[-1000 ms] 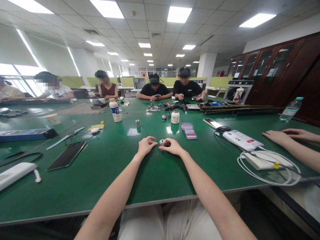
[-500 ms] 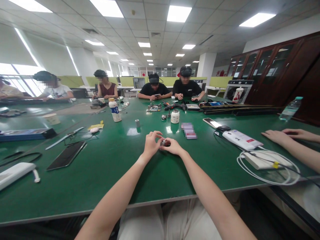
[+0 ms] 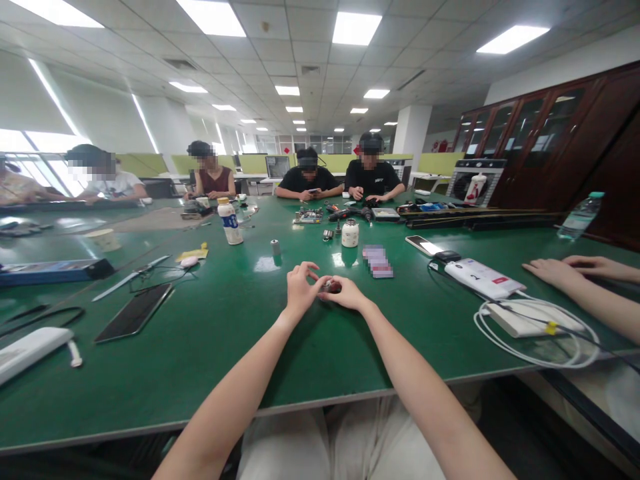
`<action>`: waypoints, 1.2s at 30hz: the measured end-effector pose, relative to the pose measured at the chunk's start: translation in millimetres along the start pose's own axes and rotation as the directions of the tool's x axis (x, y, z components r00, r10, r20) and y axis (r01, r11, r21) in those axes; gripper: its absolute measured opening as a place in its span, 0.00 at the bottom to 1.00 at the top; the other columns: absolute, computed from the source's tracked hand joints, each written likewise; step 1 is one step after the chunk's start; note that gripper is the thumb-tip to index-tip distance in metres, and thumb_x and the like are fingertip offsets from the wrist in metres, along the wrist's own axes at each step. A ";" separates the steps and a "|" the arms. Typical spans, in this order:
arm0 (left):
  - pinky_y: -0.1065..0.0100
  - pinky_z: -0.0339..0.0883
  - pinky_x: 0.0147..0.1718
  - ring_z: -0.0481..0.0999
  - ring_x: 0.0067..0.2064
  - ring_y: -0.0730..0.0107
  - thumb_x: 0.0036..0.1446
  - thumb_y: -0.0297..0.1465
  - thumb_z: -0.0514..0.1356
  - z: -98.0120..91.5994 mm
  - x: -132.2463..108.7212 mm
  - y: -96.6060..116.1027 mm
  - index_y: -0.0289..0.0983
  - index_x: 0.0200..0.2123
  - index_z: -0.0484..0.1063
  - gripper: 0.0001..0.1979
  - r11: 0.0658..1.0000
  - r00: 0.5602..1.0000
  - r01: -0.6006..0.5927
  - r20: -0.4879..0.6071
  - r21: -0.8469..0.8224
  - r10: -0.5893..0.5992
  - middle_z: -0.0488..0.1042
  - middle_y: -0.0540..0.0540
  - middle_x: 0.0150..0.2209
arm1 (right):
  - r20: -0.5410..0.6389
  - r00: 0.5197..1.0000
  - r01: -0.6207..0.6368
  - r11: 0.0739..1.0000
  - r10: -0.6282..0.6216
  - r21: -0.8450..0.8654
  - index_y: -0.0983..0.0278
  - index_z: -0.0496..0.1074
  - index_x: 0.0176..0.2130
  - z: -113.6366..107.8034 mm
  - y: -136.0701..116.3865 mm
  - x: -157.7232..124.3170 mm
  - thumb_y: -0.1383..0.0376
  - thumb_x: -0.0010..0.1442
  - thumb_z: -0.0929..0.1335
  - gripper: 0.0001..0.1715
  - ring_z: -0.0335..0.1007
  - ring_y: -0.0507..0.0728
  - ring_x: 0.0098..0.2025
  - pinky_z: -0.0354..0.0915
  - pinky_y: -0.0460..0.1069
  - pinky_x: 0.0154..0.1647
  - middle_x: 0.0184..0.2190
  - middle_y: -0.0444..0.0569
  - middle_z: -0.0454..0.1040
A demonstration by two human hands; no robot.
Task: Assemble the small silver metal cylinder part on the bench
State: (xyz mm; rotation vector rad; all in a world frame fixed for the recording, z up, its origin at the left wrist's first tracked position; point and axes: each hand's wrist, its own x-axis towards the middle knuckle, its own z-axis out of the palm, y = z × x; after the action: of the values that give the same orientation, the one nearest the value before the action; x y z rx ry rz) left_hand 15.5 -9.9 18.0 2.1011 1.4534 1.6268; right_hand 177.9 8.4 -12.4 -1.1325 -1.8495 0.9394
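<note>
Over the green table [image 3: 225, 373], both my hands meet around a small silver metal part [image 3: 329, 286], mostly hidden by fingers. My left hand [image 3: 301, 292] curls at its left side, thumb stretched across to it and the index finger arched above, apart from the thumb. From the right, my right hand [image 3: 349, 294] grips it between bent fingers and thumb. Beyond them stand a small grey cylinder [image 3: 275, 247] and a white jar [image 3: 350, 234]. A pixelated phone-like item [image 3: 378, 261] lies past my right hand.
A bottle with a blue label [image 3: 230, 221] stands left of centre; a dark phone [image 3: 134, 313] lies nearer. At right are a power bank [image 3: 483, 279], a coiled white cable [image 3: 537, 365] and a neighbour's hands [image 3: 555, 273]. Tools and a circuit board [image 3: 308, 215] lie farther back, before seated people.
My left index finger has lifted and drawn back slightly from the metal part, while the left thumb reaches farther right. My right hand stays nearly in place.
</note>
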 end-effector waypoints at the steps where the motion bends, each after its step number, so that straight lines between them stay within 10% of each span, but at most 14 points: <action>1: 0.53 0.65 0.50 0.79 0.42 0.56 0.51 0.33 0.68 -0.6 0.6 -0.7 0.42 0.38 0.70 0.13 1.000 1.000 0.015 -0.017 -0.018 -0.015 0.80 0.49 0.28 | 0.000 1.000 -0.004 1.000 0.004 0.005 0.64 0.73 0.36 0.0 -0.9 -0.3 0.55 0.45 0.77 0.22 0.73 0.55 0.34 0.67 0.50 0.39 0.31 0.45 0.77; 12: 0.56 0.75 0.46 0.83 0.39 0.58 0.46 0.33 0.69 -2.1 7.0 -18.1 0.39 0.44 0.71 0.20 0.868 0.941 0.267 0.308 -0.418 -0.140 0.83 0.46 0.31 | -0.011 1.000 -0.009 1.000 0.009 -0.001 0.63 0.72 0.35 0.5 -3.7 -1.6 0.55 0.44 0.78 0.22 0.72 0.55 0.34 0.66 0.49 0.38 0.30 0.44 0.76; 26: 0.59 0.70 0.50 0.82 0.41 0.61 0.51 0.31 0.66 -3.9 7.2 -9.0 0.41 0.37 0.70 0.10 0.953 0.973 0.226 0.005 -0.200 -0.230 0.83 0.49 0.34 | -0.018 1.000 0.002 0.999 -0.003 -0.040 0.64 0.73 0.36 -0.2 -0.5 -0.6 0.53 0.44 0.78 0.24 0.72 0.55 0.35 0.67 0.50 0.39 0.32 0.45 0.76; 32: 0.52 0.66 0.50 0.81 0.46 0.53 0.50 0.32 0.68 -14.3 4.2 -36.9 0.43 0.35 0.74 0.09 0.937 0.890 0.309 0.297 0.165 -0.346 0.84 0.48 0.32 | -0.014 1.000 0.004 0.998 -0.004 -0.055 0.64 0.74 0.37 -0.9 -1.5 -1.1 0.52 0.45 0.78 0.24 0.72 0.55 0.35 0.67 0.50 0.39 0.32 0.46 0.77; 36: 0.50 0.64 0.52 0.78 0.51 0.52 0.49 0.33 0.68 -13.4 1.9 -46.6 0.45 0.40 0.75 0.13 0.947 0.905 0.253 0.297 0.198 -0.304 0.84 0.49 0.36 | -0.012 1.000 0.006 0.998 -0.007 -0.056 0.64 0.74 0.37 -1.0 -1.6 -0.8 0.53 0.45 0.78 0.24 0.72 0.55 0.35 0.67 0.49 0.39 0.32 0.45 0.77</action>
State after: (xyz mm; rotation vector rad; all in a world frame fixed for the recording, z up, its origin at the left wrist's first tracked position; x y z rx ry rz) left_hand -23.4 10.5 -2.7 1.9967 1.7112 1.0391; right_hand 178.4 7.3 -10.7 -1.1630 -1.8792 0.8804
